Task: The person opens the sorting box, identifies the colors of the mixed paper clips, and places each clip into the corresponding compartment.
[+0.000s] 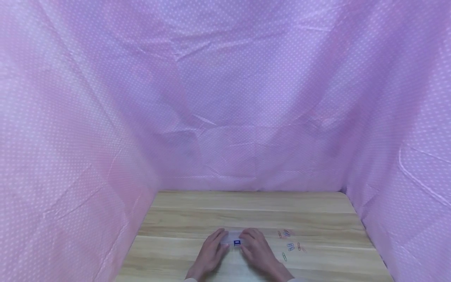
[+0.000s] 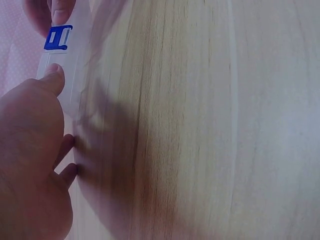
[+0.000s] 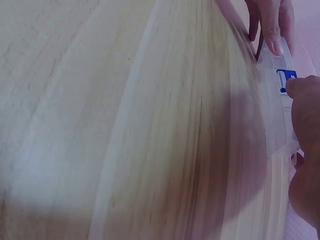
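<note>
A clear plastic case (image 1: 231, 236) with a blue latch (image 1: 237, 243) on its near side sits low over the wooden table between both hands. My left hand (image 1: 211, 250) grips its left end; in the left wrist view the thumb (image 2: 56, 80) presses on the clear wall beside the latch. My right hand (image 1: 256, 248) holds the right end, and in the right wrist view its thumb (image 3: 300, 87) is right at the latch. The lid looks closed down. Most of the fingers behind the case are hidden.
Several coloured paper clips lie on the table (image 1: 183, 219) to the right of my right hand, among them a green clip (image 1: 284, 256), a red clip (image 1: 299, 246) and a blue clip (image 1: 290, 246). Pink dotted cloth (image 1: 225, 156) hangs around the back and sides.
</note>
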### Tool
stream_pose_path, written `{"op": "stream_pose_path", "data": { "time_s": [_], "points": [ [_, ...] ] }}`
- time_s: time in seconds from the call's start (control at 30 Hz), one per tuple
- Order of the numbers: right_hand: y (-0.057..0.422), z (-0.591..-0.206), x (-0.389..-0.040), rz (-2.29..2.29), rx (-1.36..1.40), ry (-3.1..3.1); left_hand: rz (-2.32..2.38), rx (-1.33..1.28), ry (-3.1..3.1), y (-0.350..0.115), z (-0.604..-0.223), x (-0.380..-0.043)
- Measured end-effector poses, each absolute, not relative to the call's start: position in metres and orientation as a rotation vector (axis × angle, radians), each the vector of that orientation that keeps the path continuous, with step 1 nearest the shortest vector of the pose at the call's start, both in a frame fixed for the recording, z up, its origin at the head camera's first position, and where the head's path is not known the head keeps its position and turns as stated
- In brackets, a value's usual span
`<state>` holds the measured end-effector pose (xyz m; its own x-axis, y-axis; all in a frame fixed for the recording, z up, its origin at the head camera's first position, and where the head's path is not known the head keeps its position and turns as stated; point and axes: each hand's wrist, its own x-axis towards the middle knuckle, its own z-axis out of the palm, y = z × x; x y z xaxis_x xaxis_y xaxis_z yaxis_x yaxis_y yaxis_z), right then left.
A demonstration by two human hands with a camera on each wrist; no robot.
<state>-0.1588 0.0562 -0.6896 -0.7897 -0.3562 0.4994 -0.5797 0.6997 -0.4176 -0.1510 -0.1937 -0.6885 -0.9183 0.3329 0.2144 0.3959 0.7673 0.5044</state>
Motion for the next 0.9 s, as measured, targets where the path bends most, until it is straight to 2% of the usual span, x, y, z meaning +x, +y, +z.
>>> {"op": "stream_pose_path", "data": {
  "time_s": [0.5, 0.9],
  "points": [
    [0.051, -0.698, -0.162, 0.741, 0.723, -2.405, -0.877, -0.571, -2.88, -0.193, -0.694, -0.153],
    [0.043, -0.687, -0.161, 0.857, 0.699, -2.461, -0.858, -0.576, -2.85, -0.193, -0.692, -0.152]
  ]
}}
